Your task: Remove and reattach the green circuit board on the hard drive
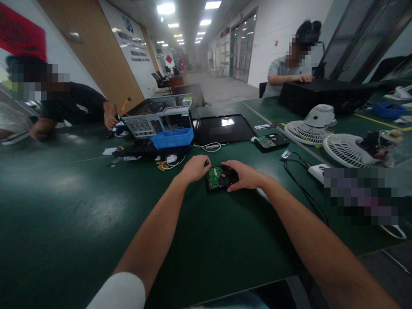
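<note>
A hard drive (216, 177) lies on the green table with its green circuit board facing up. My right hand (247, 175) grips its right end, thumb at the near edge and fingers at the far edge. At the drive's far left corner is my left hand (194, 169), its fingers closed in a pinch. Something small and dark shows at those fingertips, too small to name. Farther back to the right lies a second hard drive (272, 141), also with a circuit board showing.
Beyond my hands are a blue tray (173, 138), an opened computer case (144, 125) and a flat black panel (225, 128). White fan parts (304, 131) and a power strip (318, 171) with a black cable (301, 184) lie to the right. Two people sit across the table.
</note>
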Available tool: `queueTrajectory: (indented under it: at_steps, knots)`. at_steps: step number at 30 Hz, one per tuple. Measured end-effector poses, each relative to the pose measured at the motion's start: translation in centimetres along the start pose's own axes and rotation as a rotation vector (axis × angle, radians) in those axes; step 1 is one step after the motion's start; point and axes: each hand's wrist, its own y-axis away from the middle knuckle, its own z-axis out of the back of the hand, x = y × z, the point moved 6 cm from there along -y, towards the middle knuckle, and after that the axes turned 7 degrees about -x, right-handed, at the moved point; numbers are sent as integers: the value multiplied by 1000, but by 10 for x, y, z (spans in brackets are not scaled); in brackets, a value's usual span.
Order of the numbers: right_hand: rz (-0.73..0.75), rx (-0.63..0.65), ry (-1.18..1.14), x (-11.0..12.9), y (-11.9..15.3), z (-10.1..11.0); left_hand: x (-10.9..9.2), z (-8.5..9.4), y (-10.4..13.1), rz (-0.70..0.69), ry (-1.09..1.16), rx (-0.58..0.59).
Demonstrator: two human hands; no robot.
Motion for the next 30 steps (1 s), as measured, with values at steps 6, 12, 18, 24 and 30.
queueTrajectory:
  at_steps: [6, 12, 18, 24, 30]
  knots:
    - [-6, 34, -18, 0, 1, -2, 5, 2, 2, 86, 8, 7]
    - [-48, -56, 27, -15, 0, 5, 6, 0, 4, 113, 61, 42]
    - [-258, -305, 221, -44, 0, 24, 5, 1, 6, 175, 181, 98]
    - [-487, -491, 150, -64, 7, 32, 1, 1, 9, 242, 332, 154]
    - [-506, -506, -230, -64, 3, 16, 4, 14, 10, 349, 474, 52]
